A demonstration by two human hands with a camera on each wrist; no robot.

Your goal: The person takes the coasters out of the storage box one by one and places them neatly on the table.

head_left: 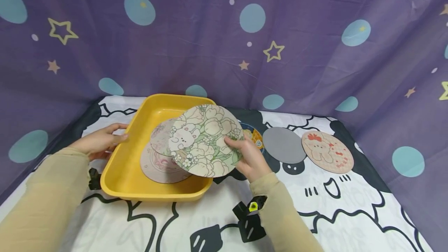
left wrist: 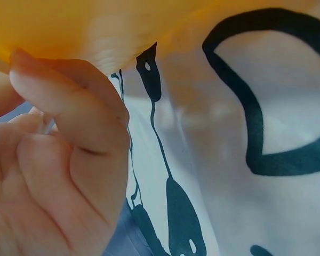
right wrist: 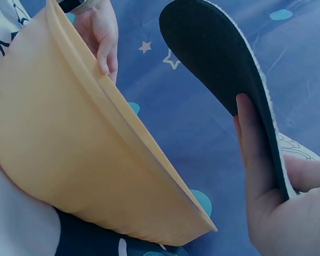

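Note:
In the head view my right hand [head_left: 250, 156] pinches the right edge of a round mouse pad [head_left: 206, 139] printed with a white bunny and pale flowers. Its dark underside [right wrist: 213, 53] faces the right wrist camera, with fingers below and the thumb on the printed side. The pad is raised over the right part of a yellow plastic tray [head_left: 150, 196]. At the tray's left side, my left hand [head_left: 99, 141] holds the rim; a fingertip [left wrist: 24, 66] presses against the yellow wall. Two pinkish round pads [head_left: 159, 166] lie overlapping inside, partly hidden by the held one.
On the black-and-white cartoon cloth [head_left: 336, 221], right of the tray, lie a plain grey round pad [head_left: 284, 145] and a pink one with a bear [head_left: 327, 151]. A dark blue pad [head_left: 257, 137] is partly behind my right hand. A purple starred curtain [head_left: 210, 49] hangs behind.

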